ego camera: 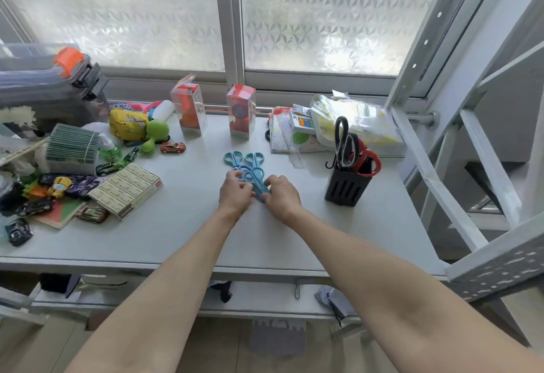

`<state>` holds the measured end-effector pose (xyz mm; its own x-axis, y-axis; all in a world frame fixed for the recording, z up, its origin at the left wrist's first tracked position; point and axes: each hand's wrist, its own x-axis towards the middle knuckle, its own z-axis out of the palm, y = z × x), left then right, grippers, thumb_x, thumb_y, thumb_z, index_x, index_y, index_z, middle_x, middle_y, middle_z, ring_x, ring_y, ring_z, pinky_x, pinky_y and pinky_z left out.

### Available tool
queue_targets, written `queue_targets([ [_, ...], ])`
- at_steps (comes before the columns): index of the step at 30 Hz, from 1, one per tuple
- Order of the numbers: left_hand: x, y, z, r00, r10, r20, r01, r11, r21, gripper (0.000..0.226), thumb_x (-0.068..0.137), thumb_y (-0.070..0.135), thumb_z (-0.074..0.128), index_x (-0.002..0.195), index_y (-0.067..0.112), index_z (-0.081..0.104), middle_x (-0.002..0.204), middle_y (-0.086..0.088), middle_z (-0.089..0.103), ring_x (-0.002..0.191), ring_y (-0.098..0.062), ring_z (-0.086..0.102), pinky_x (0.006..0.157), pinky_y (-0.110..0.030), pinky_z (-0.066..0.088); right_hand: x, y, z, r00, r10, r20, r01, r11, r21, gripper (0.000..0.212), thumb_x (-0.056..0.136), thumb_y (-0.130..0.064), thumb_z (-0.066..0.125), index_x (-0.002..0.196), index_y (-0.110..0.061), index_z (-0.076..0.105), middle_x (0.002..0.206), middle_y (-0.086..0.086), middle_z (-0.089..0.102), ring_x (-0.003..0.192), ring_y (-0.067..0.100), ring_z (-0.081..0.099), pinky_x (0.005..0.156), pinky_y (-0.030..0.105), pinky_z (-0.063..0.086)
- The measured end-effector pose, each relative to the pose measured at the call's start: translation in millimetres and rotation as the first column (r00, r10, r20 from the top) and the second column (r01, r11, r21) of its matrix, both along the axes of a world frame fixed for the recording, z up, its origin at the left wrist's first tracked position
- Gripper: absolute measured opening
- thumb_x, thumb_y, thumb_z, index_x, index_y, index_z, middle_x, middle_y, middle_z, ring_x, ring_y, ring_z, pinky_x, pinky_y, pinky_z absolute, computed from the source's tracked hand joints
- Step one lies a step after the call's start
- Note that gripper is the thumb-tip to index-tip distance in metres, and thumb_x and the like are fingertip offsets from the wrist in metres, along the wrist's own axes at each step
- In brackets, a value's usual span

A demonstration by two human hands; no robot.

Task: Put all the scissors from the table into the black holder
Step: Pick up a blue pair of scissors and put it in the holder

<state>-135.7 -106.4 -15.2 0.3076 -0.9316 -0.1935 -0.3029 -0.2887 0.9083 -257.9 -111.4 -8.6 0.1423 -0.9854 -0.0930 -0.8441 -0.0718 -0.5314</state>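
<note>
Blue plastic scissors point(245, 168), lying mid-table point(176, 225), are being gathered by the left hand point(235, 193) and right hand point(281, 194), fingers pinching their blade ends. Next, a lift toward the black holder point(346, 188), already holding two pairs, is being called for.

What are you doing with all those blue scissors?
A person is gathering a bunch of blue scissors on the table. The left hand and right hand both hold the pile near its blade end. To the right stands the black holder, which already has black scissors and red scissors in it.
</note>
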Motion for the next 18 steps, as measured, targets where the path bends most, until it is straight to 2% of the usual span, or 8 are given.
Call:
queue_targets([
  [2, -5.3, 4.1, 4.0, 0.990, 0.036, -0.139, -0.036, 0.999, 0.001, 0.034, 0.087, 0.004, 0.055, 0.119, 0.007, 0.045, 0.095, -0.016, 0.069, 0.073, -0.029, 0.069, 0.071, -0.036, 0.058, -6.6, 10.4, -2.9, 0.998, 0.003, 0.056, 0.001, 0.998, -0.064, 0.029, 0.093, -0.016, 0.056, 0.121, -0.010, 0.056, 0.120, 0.014, 0.056, 0.106, 0.032, 0.058, 0.089, 0.036, 0.045],
  [4, -11.5, 8.8, 7.0, 0.968, 0.031, -0.248, -0.036, 0.999, -0.013, 0.020, 0.089, 0.006, 0.055, 0.108, 0.002, 0.053, 0.083, -0.016, 0.067, 0.065, -0.026, 0.065, 0.059, -0.029, 0.056, -12.3, 19.8, -5.3, 0.996, 0.039, 0.074, -0.030, 0.993, -0.112, 0.024, 0.094, -0.015, 0.056, 0.117, -0.010, 0.059, 0.115, 0.013, 0.058, 0.101, 0.032, 0.060, 0.084, 0.035, 0.046],
  [7, -18.6, 15.6, 8.7, 0.972, 0.024, -0.232, -0.023, 1.000, 0.008, 0.016, 0.090, 0.008, 0.056, 0.104, 0.002, 0.063, 0.075, -0.010, 0.061, 0.058, -0.016, 0.056, 0.049, -0.019, 0.049, -20.4, 31.3, -5.3, 0.994, 0.071, 0.089, -0.061, 0.992, -0.107, 0.023, 0.094, -0.014, 0.056, 0.116, -0.009, 0.060, 0.114, 0.012, 0.058, 0.099, 0.030, 0.061, 0.085, 0.036, 0.046],
  [10, -17.6, 18.0, 9.0, 0.994, 0.003, -0.110, -0.004, 1.000, -0.007, 0.018, 0.085, 0.013, 0.066, 0.101, 0.007, 0.062, 0.084, -0.008, 0.060, 0.068, -0.019, 0.056, 0.061, -0.029, 0.051, -31.5, 41.8, -3.3, 0.990, 0.064, 0.125, -0.051, 0.993, -0.104, 0.022, 0.094, -0.008, 0.054, 0.115, -0.008, 0.059, 0.112, 0.011, 0.058, 0.097, 0.028, 0.060, 0.084, 0.035, 0.047],
  [13, -16.3, 21.9, 12.9, 0.999, -0.037, -0.008, 0.037, 0.999, -0.022, 0.013, 0.079, 0.012, 0.072, 0.082, 0.015, 0.059, 0.084, -0.010, 0.062, 0.079, -0.024, 0.057, 0.075, -0.036, 0.049, -44.3, 54.4, 0.0, 0.982, 0.095, 0.164, -0.071, 0.987, -0.145, 0.020, 0.092, -0.006, 0.056, 0.111, -0.009, 0.060, 0.105, 0.008, 0.059, 0.089, 0.023, 0.060, 0.081, 0.034, 0.049],
  [15, -22.0, 26.3, 18.5, 0.997, -0.082, -0.007, 0.082, 0.996, -0.038, 0.014, 0.079, 0.009, 0.072, 0.081, 0.012, 0.059, 0.082, -0.010, 0.062, 0.078, -0.024, 0.058, 0.072, -0.034, 0.049, -52.1, 63.1, 2.0, 0.978, 0.108, 0.176, -0.076, 0.981, -0.177, 0.017, 0.092, -0.009, 0.059, 0.109, -0.009, 0.060, 0.103, 0.007, 0.061, 0.082, 0.017, 0.056, 0.077, 0.032, 0.049],
  [18, -41.0, 34.7, 31.7, 0.982, -0.185, -0.022, 0.183, 0.980, -0.073, 0.013, 0.083, 0.008, 0.070, 0.088, 0.005, 0.059, 0.075, -0.006, 0.058, 0.069, -0.019, 0.055, 0.059, -0.026, 0.046, -63.7, 75.1, 2.4, 0.976, 0.074, 0.205, -0.030, 0.977, -0.210, 0.019, 0.088, -0.017, 0.066, 0.105, -0.012, 0.058, 0.099, 0.003, 0.063, 0.075, 0.011, 0.052, 0.069, 0.024, 0.042],
])
